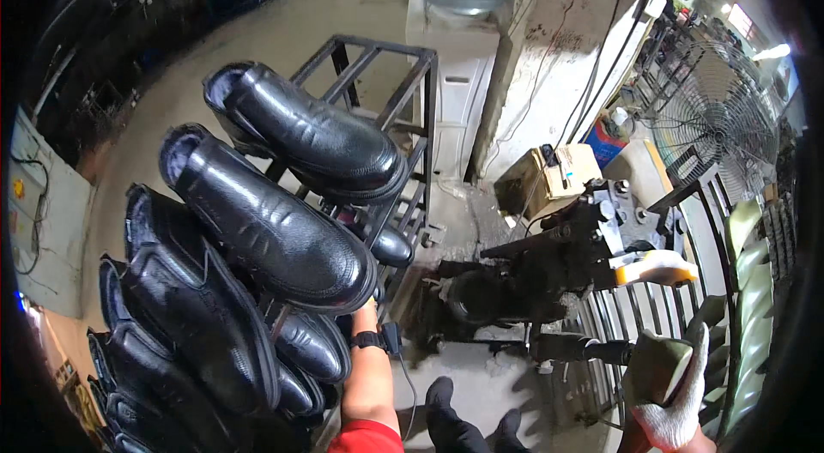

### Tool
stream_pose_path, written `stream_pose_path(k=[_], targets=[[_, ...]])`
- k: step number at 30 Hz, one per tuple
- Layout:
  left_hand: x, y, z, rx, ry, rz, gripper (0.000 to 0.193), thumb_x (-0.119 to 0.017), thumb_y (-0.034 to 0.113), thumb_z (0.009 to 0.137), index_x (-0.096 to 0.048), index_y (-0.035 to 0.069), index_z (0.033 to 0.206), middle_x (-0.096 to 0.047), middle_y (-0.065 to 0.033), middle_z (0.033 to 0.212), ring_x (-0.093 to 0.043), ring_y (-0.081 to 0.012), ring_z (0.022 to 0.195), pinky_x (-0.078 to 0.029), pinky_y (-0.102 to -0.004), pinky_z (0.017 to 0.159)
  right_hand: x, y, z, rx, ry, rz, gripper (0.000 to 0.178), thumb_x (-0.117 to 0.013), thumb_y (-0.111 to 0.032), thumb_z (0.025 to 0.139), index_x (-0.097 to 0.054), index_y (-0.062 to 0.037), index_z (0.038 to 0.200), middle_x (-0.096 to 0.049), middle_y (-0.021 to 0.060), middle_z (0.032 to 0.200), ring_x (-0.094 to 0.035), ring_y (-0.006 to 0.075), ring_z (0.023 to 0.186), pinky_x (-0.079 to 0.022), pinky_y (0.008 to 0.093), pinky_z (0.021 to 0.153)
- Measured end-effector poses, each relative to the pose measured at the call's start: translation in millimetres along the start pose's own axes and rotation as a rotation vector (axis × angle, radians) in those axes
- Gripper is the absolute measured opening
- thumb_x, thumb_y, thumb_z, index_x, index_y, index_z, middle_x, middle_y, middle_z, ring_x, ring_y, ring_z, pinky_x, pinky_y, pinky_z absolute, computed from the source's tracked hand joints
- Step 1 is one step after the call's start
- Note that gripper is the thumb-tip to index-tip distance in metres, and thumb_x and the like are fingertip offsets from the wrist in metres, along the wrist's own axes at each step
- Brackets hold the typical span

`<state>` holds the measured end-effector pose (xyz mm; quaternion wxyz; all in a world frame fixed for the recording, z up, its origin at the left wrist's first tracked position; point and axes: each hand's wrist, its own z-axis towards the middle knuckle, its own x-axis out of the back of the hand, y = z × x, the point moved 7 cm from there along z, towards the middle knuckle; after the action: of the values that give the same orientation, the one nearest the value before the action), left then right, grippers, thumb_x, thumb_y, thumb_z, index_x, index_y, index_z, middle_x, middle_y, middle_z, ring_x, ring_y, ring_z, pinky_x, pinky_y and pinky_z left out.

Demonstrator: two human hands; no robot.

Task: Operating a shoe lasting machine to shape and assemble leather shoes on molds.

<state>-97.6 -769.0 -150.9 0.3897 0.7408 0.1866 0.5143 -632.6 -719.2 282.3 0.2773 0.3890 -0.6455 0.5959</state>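
The left hand (365,309) is hidden behind the sole of a black shoe (257,221) at nine o'clock; only the wrist shows. At five o'clock the gloved right hand (678,401) is cut off by the lower edge. The lowest shoes (129,401) run out of view at seven o'clock.

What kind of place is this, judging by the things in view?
Probably a shoe factory floor: finished black leather shoes stacked on a metal rack, a dark machine on a concrete floor, and a large industrial fan.
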Motion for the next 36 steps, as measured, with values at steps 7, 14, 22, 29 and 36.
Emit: stream_pose_path(k=[7, 14, 22, 29, 36], targets=[[94, -47, -53, -0.001, 0.220, -0.270, 0.054, -0.081, 0.029, 0.084, -0.070, -0.002, 0.126, -0.069, -0.0167, 0.121, -0.065, -0.0307, 0.109, -0.048, -0.0389, 0.099, -14, 59, 17, -0.005, 0.022, 0.085, 0.089, -0.069, 0.009, 0.073, -0.035, -0.0002, 0.155, -0.061, 0.0171, 0.136, -0.067, 0.0305, 0.116, -0.053, 0.0437, 0.107], [167, -62, -13, 0.102, 0.331, -0.447, 0.046, -0.079, 0.022, 0.084, -0.070, -0.002, 0.122, -0.068, -0.0132, 0.113, -0.064, -0.0269, 0.102, -0.049, -0.0365, 0.093, -19, 37, 34, -0.006, -0.317, -0.183, 0.078, -0.074, 0.004, 0.068, -0.047, 0.0026, 0.142, -0.065, 0.0136, 0.125, -0.066, 0.0231, 0.114, -0.053, 0.0382, 0.105], [83, -75, -136, 0.339, -0.295, -0.789, 0.038, -0.077, 0.013, 0.084, -0.071, -0.001, 0.118, -0.067, -0.0091, 0.105, -0.063, -0.0226, 0.094, -0.050, -0.0337, 0.086, 41, 73, 9, -0.310, -0.216, 0.447, 0.075, -0.079, -0.008, 0.073, -0.053, 0.0024, 0.142, -0.070, 0.0153, 0.119, -0.069, 0.0266, 0.107, -0.052, 0.0426, 0.106], [110, -58, -359, 0.468, -0.904, -0.409, 0.031, -0.076, 0.006, 0.084, -0.071, 0.000, 0.114, -0.066, -0.0055, 0.098, -0.062, -0.0188, 0.088, -0.051, -0.0313, 0.079, -101, 321, -146, -0.787, -0.481, 1.592, 0.058, -0.076, -0.018, 0.087, -0.060, 0.0014, 0.139, -0.072, 0.0194, 0.122, -0.071, 0.0302, 0.108, -0.057, 0.0448, 0.101], [70, -50, -509, 0.470, -1.232, -0.086, 0.027, -0.074, -0.002, 0.084, -0.071, 0.000, 0.110, -0.065, -0.0020, 0.091, -0.061, -0.0151, 0.081, -0.052, -0.0289, 0.073, -140, 516, -250, -0.901, -0.008, 2.029, 0.069, -0.072, -0.021, 0.090, -0.051, 0.0071, 0.149, -0.066, 0.0292, 0.135, -0.069, 0.0444, 0.120, -0.053, 0.0530, 0.111]])
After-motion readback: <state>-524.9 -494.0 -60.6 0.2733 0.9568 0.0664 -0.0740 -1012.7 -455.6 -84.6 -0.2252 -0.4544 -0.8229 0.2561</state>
